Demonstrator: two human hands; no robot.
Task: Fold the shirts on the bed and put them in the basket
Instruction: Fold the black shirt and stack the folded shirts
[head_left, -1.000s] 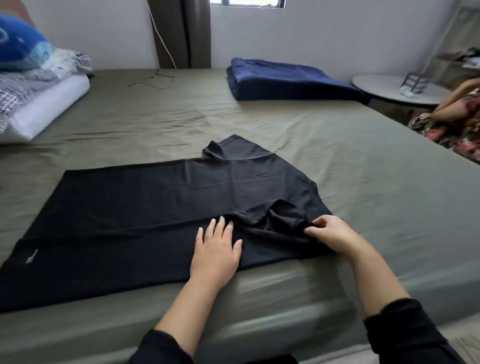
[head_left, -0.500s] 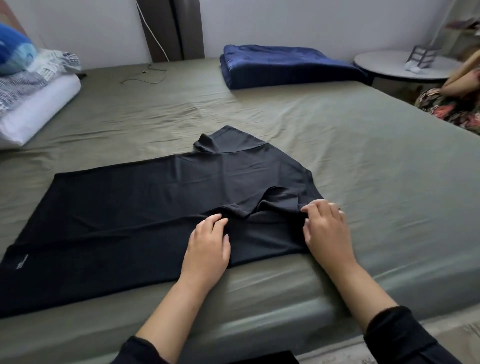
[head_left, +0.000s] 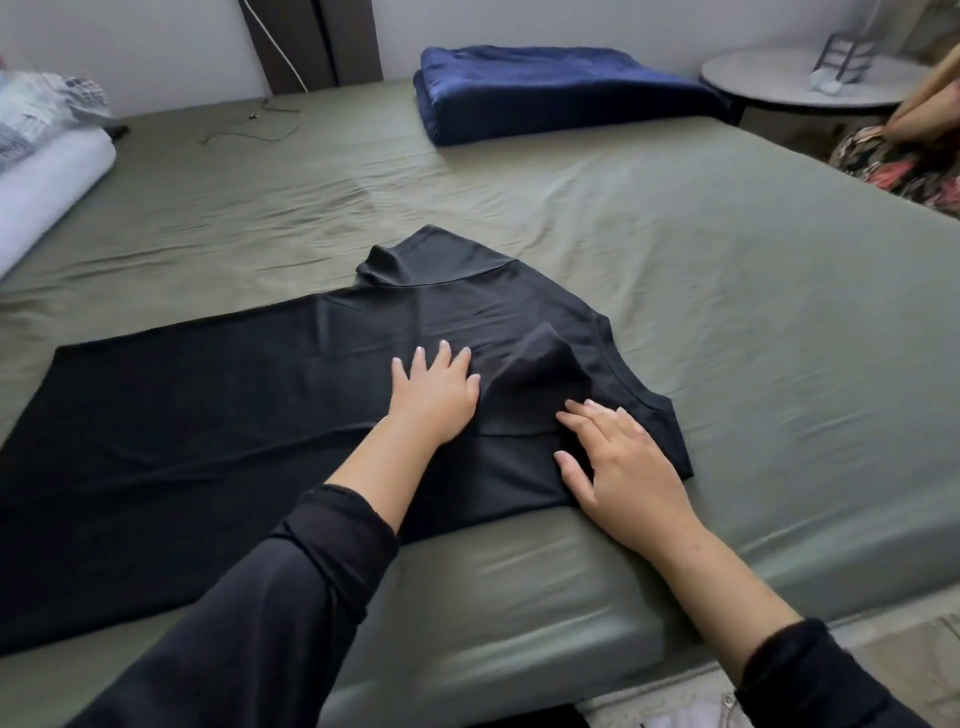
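Note:
A black shirt (head_left: 218, 415) lies spread lengthwise on the green bed (head_left: 753, 322), its near side folded over the body and one sleeve folded inward near the collar end at the right. My left hand (head_left: 434, 397) lies flat on the shirt with fingers spread, just left of the folded sleeve. My right hand (head_left: 618, 467) rests flat on the shirt's near right corner, fingers straight and touching the sleeve's edge. No basket is in view.
A folded navy blanket (head_left: 561, 88) sits at the far side of the bed. Pillows (head_left: 47, 156) are stacked at the far left. A round side table (head_left: 795, 88) and another person's arm (head_left: 930, 109) are at the far right. A thin cable (head_left: 254, 130) lies near the wall.
My left hand slid forward onto the shirt's body. My right hand let go of the sleeve it pinched and now lies flat. The sleeve has been folded inward.

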